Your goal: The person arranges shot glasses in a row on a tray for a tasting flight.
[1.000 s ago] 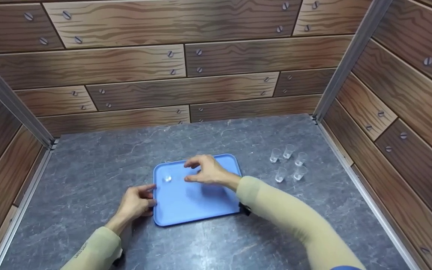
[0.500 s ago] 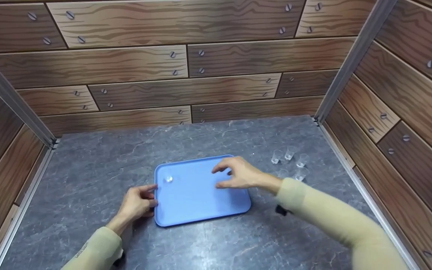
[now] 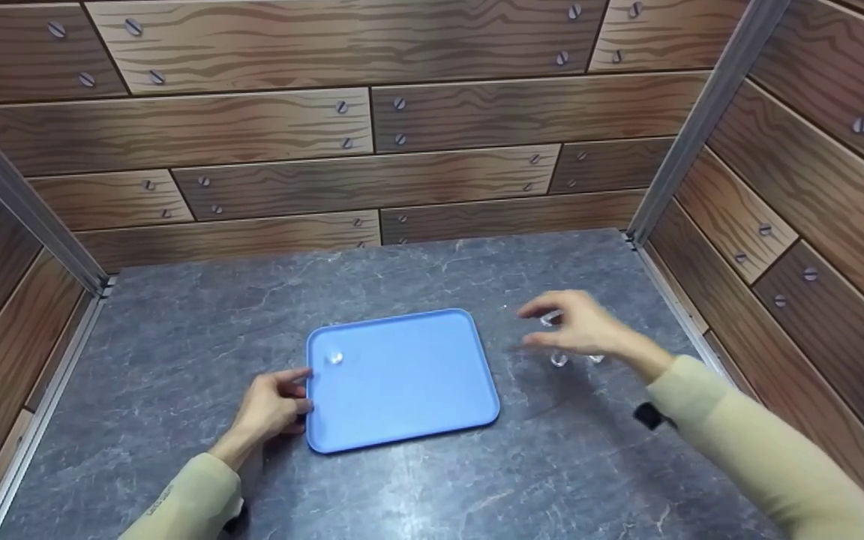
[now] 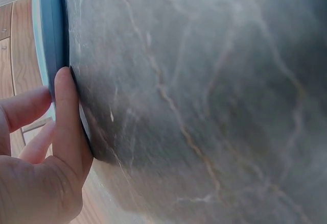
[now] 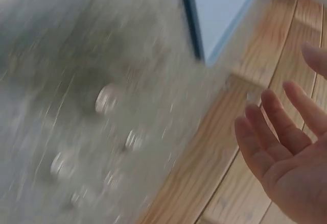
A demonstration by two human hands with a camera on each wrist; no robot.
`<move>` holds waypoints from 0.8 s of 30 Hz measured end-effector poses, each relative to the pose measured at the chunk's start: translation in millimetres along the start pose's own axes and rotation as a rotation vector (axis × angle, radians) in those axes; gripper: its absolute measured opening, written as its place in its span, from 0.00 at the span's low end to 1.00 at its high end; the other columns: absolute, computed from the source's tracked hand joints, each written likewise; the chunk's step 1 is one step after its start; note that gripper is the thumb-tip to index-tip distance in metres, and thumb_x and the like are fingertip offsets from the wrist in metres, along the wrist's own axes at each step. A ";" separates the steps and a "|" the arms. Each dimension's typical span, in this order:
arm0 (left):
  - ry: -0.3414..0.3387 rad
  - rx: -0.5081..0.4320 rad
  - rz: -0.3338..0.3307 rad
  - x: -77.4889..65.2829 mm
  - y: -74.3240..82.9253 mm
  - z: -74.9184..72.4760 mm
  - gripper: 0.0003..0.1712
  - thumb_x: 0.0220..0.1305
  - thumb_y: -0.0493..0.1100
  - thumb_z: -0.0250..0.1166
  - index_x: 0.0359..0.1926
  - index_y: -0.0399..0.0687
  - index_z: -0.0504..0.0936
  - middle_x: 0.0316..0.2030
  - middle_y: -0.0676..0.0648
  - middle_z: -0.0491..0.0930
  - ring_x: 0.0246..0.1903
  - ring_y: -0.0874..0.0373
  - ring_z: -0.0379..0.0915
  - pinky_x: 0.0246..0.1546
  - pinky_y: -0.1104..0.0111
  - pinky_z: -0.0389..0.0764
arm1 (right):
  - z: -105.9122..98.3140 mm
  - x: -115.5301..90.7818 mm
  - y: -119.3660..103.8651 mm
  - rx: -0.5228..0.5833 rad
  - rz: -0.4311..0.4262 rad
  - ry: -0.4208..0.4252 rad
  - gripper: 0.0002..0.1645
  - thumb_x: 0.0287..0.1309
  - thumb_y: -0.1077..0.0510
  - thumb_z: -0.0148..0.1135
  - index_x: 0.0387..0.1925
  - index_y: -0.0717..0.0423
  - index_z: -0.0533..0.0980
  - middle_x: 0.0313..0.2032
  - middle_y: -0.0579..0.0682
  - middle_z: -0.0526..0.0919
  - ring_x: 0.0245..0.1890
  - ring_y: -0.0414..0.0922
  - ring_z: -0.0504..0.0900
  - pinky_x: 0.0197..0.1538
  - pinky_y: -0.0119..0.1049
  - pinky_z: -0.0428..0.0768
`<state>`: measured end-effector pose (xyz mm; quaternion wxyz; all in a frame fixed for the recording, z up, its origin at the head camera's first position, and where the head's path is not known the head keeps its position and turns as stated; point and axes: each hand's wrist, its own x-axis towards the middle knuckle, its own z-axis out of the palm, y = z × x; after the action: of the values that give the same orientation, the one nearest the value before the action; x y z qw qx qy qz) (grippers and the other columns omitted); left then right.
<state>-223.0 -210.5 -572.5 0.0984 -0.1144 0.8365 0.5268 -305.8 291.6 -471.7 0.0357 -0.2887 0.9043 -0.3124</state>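
A blue tray (image 3: 409,382) lies on the table, one clear shot glass (image 3: 335,358) standing near its far left corner. My left hand (image 3: 271,405) holds the tray's left rim with thumb and fingers; the left wrist view shows fingers (image 4: 66,112) against that edge. To the right of the tray, my right hand (image 3: 578,326) hovers over several more clear shot glasses (image 3: 559,359), hiding most of them. Nothing is in its grasp, and thumb and fingers are apart. The right wrist view shows these glasses (image 5: 106,100) blurred, away from the spread fingers (image 5: 258,137).
The dark marbled table (image 3: 402,495) is walled by wood-patterned panels (image 3: 372,172) at the back and sides. Metal posts (image 3: 702,127) stand in the back corners, and metal strips (image 3: 49,390) run along the side edges.
My right hand has moved right from over the tray to above the group of shot glasses. The left hand stays on the tray's rim, and the glass on the tray stays put.
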 end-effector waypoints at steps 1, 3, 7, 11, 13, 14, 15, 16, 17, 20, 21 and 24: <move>0.000 0.001 -0.001 0.1 0.1 -0.2 0.37 0.64 0.26 0.73 0.74 0.42 0.83 0.48 0.39 0.85 0.38 0.53 0.85 0.29 0.61 0.95 | -5.2 -4.0 4.2 -0.004 0.005 0.005 0.25 0.62 0.56 0.83 0.58 0.62 0.88 0.55 0.61 0.94 0.58 0.65 0.91 0.65 0.62 0.91; -0.002 0.000 -0.001 0.0 0.1 -0.3 0.37 0.64 0.26 0.72 0.75 0.42 0.83 0.48 0.40 0.85 0.38 0.53 0.85 0.30 0.61 0.95 | -14.7 -12.5 13.4 -0.015 0.014 0.017 0.26 0.62 0.56 0.83 0.58 0.63 0.88 0.55 0.61 0.94 0.57 0.64 0.91 0.66 0.62 0.91; -0.004 -0.010 0.006 -0.4 -0.8 0.5 0.37 0.64 0.25 0.72 0.74 0.42 0.83 0.46 0.40 0.85 0.37 0.53 0.84 0.29 0.61 0.95 | -27.9 -30.6 34.0 -0.037 0.062 0.040 0.25 0.61 0.57 0.84 0.58 0.62 0.89 0.55 0.60 0.94 0.57 0.63 0.91 0.65 0.59 0.92; -0.001 -0.019 0.007 -0.6 -1.3 0.5 0.37 0.64 0.25 0.72 0.74 0.42 0.83 0.46 0.41 0.85 0.37 0.53 0.84 0.29 0.61 0.95 | -33.1 -47.8 55.6 -0.016 0.144 0.062 0.26 0.60 0.58 0.84 0.59 0.63 0.88 0.57 0.63 0.93 0.57 0.61 0.91 0.61 0.43 0.94; 0.002 -0.020 0.006 -0.1 -1.3 0.2 0.37 0.64 0.25 0.72 0.74 0.42 0.84 0.46 0.41 0.85 0.37 0.53 0.84 0.29 0.61 0.95 | -32.9 -55.0 66.2 0.019 0.174 0.079 0.28 0.59 0.59 0.85 0.59 0.65 0.88 0.58 0.65 0.92 0.57 0.54 0.91 0.59 0.33 0.93; 0.002 -0.022 0.003 0.2 -1.3 0.0 0.37 0.63 0.25 0.72 0.74 0.43 0.84 0.46 0.41 0.85 0.38 0.53 0.84 0.29 0.61 0.95 | -32.5 -58.6 71.0 0.040 0.187 0.087 0.28 0.59 0.60 0.85 0.59 0.65 0.88 0.58 0.66 0.91 0.57 0.49 0.90 0.59 0.28 0.91; 0.000 -0.023 0.005 0.2 -1.1 -0.2 0.37 0.63 0.25 0.72 0.74 0.42 0.84 0.46 0.41 0.85 0.38 0.53 0.84 0.29 0.61 0.95 | -31.9 -62.1 75.5 0.064 0.197 0.094 0.29 0.58 0.61 0.85 0.59 0.67 0.87 0.59 0.68 0.91 0.56 0.42 0.89 0.59 0.26 0.90; -0.001 -0.026 0.003 0.6 -1.1 -0.4 0.37 0.63 0.25 0.72 0.74 0.43 0.84 0.46 0.41 0.85 0.38 0.53 0.84 0.29 0.61 0.95 | -31.0 -65.3 79.8 0.089 0.205 0.101 0.30 0.58 0.62 0.85 0.60 0.68 0.86 0.59 0.68 0.90 0.55 0.36 0.88 0.59 0.24 0.89; -0.003 -0.028 0.002 1.0 -1.3 -0.6 0.37 0.63 0.26 0.72 0.74 0.43 0.84 0.46 0.41 0.85 0.38 0.53 0.84 0.29 0.61 0.95 | -30.1 -68.3 83.5 0.118 0.213 0.107 0.30 0.57 0.63 0.84 0.61 0.69 0.86 0.60 0.70 0.89 0.55 0.30 0.85 0.59 0.24 0.89; -0.005 -0.031 0.004 0.8 -1.3 -0.9 0.37 0.63 0.26 0.73 0.74 0.43 0.84 0.46 0.41 0.85 0.38 0.53 0.84 0.29 0.61 0.95 | -26.7 -77.0 93.1 0.168 0.225 0.130 0.32 0.57 0.67 0.83 0.62 0.72 0.84 0.62 0.73 0.87 0.53 0.20 0.79 0.61 0.28 0.90; -0.005 -0.029 0.007 0.6 -1.4 -0.9 0.37 0.63 0.26 0.73 0.74 0.43 0.84 0.46 0.41 0.85 0.38 0.53 0.84 0.29 0.61 0.95 | -25.0 -79.1 96.2 0.175 0.225 0.137 0.32 0.57 0.68 0.83 0.62 0.73 0.83 0.62 0.74 0.87 0.53 0.21 0.80 0.60 0.29 0.91; 0.001 -0.026 0.009 0.1 -2.1 -0.4 0.37 0.62 0.25 0.73 0.74 0.43 0.84 0.46 0.41 0.85 0.37 0.53 0.84 0.28 0.61 0.95 | -19.7 -82.9 104.6 0.164 0.226 0.165 0.32 0.57 0.68 0.83 0.62 0.74 0.83 0.61 0.75 0.87 0.54 0.29 0.84 0.59 0.30 0.92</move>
<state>-222.6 -211.8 -574.2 0.0940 -0.1124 0.8302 0.5379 -294.0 414.2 -526.8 0.0195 -0.1547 0.9022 -0.4021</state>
